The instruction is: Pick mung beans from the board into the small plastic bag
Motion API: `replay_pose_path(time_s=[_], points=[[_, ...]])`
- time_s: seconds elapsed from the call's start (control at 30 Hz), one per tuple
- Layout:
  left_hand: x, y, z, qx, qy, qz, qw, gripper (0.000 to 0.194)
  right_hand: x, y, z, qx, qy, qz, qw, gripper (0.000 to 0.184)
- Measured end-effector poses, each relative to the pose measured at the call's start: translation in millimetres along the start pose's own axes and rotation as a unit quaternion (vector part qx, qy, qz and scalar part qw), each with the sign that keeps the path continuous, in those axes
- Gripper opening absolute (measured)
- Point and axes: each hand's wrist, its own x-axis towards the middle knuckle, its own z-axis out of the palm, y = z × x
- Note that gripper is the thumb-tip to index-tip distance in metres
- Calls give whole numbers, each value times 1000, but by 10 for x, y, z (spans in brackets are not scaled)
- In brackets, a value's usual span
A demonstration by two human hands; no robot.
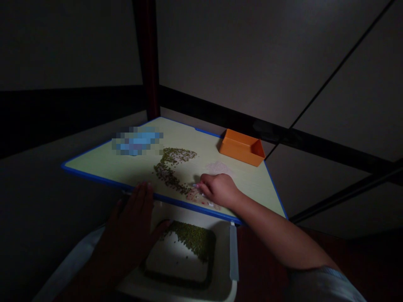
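My right hand (222,189) rests low on a pale yellow board (255,184) with a blue rim, its fingers curled in a pinch. Whatever lies between the fingertips is too small or hidden to tell. Beside them, a curved band of small green grains or seeds (170,172) spreads over the board. My left hand (134,218) is in shadow at the board's near edge, its fingers stretched out and the thumb reaching over a whitish tub (233,289). Inside the tub, more green grains (197,241) lie heaped towards the far right corner.
An orange open box (237,151) stands at the board's far right edge. A pixelated blue thing (138,141) lies at the far left. Just beyond my right hand is a faint pinkish patch (218,167). Dark-banded pale walls (252,54) enclose the board's far sides.
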Motion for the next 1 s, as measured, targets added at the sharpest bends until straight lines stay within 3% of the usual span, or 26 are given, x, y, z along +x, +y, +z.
replay_pose_path(time_s=[0.23,0.5,0.7,0.87,1.0], points=[[-5,-32,87,32,25,8,999,89,47,-26,-34,-44,-2,61,997,43],[-15,-45,93,53,36,24,998,87,66,157,-86,-24,16,104,994,40],[-16,-48,124,56,65,39,996,86,94,284,-117,-29,28,177,983,41],[-9,-34,108,55,63,36,996,85,114,272,-62,-56,19,170,984,45],[-2,-30,93,59,54,27,996,85,111,268,-56,-57,2,119,991,42]])
